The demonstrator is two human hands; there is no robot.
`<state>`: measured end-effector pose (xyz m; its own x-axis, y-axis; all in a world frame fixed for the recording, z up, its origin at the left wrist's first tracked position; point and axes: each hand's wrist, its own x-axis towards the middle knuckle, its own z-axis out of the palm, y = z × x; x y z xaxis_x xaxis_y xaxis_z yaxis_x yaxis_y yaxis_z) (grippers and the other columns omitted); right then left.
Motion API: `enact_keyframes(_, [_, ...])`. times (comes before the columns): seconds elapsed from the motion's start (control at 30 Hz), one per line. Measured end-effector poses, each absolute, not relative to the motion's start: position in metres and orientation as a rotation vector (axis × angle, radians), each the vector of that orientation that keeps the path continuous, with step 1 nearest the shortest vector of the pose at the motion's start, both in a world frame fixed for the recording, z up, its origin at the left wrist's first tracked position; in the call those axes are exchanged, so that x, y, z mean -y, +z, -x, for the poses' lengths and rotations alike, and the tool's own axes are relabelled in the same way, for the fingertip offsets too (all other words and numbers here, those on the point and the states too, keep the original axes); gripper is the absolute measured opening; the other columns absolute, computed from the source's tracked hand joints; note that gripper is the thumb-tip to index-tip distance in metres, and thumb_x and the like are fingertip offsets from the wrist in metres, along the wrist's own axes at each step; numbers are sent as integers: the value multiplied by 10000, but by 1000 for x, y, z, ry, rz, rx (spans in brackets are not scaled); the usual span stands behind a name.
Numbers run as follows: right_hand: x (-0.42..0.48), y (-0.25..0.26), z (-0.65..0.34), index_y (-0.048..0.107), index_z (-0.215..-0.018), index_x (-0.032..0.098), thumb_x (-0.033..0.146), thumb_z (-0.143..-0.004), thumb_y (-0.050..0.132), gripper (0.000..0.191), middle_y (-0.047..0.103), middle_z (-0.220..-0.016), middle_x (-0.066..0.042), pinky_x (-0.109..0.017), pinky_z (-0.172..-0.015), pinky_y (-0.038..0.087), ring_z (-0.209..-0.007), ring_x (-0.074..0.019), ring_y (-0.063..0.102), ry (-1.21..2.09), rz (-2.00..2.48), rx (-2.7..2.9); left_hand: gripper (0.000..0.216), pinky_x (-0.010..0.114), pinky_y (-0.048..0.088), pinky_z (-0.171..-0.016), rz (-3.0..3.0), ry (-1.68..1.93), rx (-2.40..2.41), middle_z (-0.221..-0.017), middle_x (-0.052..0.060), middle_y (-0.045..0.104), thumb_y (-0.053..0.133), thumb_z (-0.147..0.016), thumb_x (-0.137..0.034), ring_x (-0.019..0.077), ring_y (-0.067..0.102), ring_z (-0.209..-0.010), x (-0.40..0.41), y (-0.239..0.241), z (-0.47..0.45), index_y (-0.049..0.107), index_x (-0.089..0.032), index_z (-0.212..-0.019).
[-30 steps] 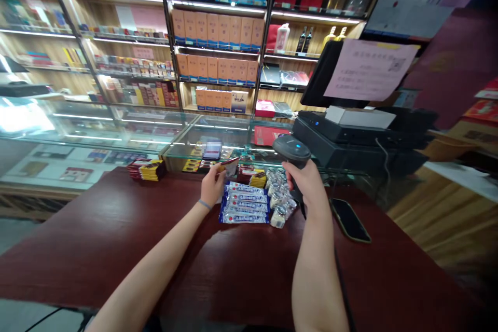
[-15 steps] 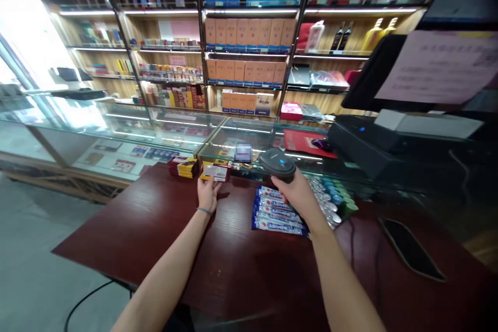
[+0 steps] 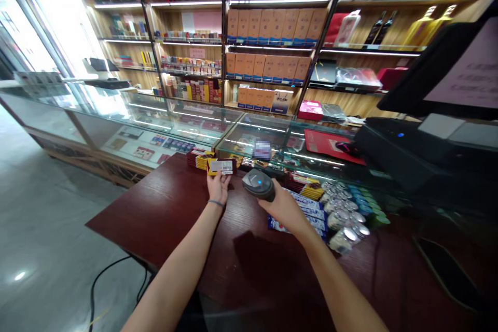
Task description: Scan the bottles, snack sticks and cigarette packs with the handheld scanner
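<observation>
Between the fingers of my left hand is a flat chocolate bar in a yellow and dark red wrapper, its white barcode label turned up towards me. My right hand grips a dark grey barcode scanner with a small blue light on top. The scanner's head points left, close to the bar but apart from it. Just behind the bar lies a stack of similar bars, and another stack sits beyond my right hand. Blue and white wrapped sticks are partly hidden under my right forearm.
Right of the sticks stand several small clear jars with silver lids and green-lidded tubs. A phone lies on the brown table. A glass counter borders the far side; a monitor rises at the right.
The scanner in my right hand has moved left and down, nearer the bar. My left hand still holds the bar, its label tipped more towards me. The view has shifted left.
</observation>
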<state>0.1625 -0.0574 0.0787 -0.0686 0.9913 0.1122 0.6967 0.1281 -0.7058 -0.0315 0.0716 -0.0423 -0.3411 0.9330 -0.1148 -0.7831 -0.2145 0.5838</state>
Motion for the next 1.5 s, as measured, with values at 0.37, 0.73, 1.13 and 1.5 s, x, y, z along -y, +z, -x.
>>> enact_keyframes(0.37, [60,82,-165,610,-1172,271,278,-757,673,420,770,-1045,-60,-350,-832,501,-1042,-306,711,651,1612,1836,251,425,563,-944,-376,1806,-778,-1126,37,715,694,-902,-268,149,726,-941,-73,-43,30,518,-274,-1081])
enact_keyframes(0.73, [59,89,-179,609,-1171,270,341,-757,659,423,737,-867,-25,-294,-602,463,-703,-239,687,678,1564,1703,310,277,528,-783,-463,2149,-1017,-853,-12,666,787,-750,-333,123,670,-775,-90,-30,56,556,-200,-909])
enact_keyframes(1.13, [51,89,-198,654,-1150,234,377,-762,674,414,760,-908,-61,-373,-731,547,-868,-290,727,603,1388,1605,213,447,420,-1132,-1785,1997,-1388,-1134,64,740,611,-836,-177,248,640,-1192,-113,-1,159,749,-263,-972])
enact_keyframes(1.5, [54,94,-196,649,-1203,219,393,-755,687,482,746,-820,-53,-323,-561,509,-707,-257,702,636,1381,1501,184,412,458,-1058,-2392,1306,-1589,-1085,95,739,581,-873,-224,284,658,-1088,-127,-3,192,724,-284,-972])
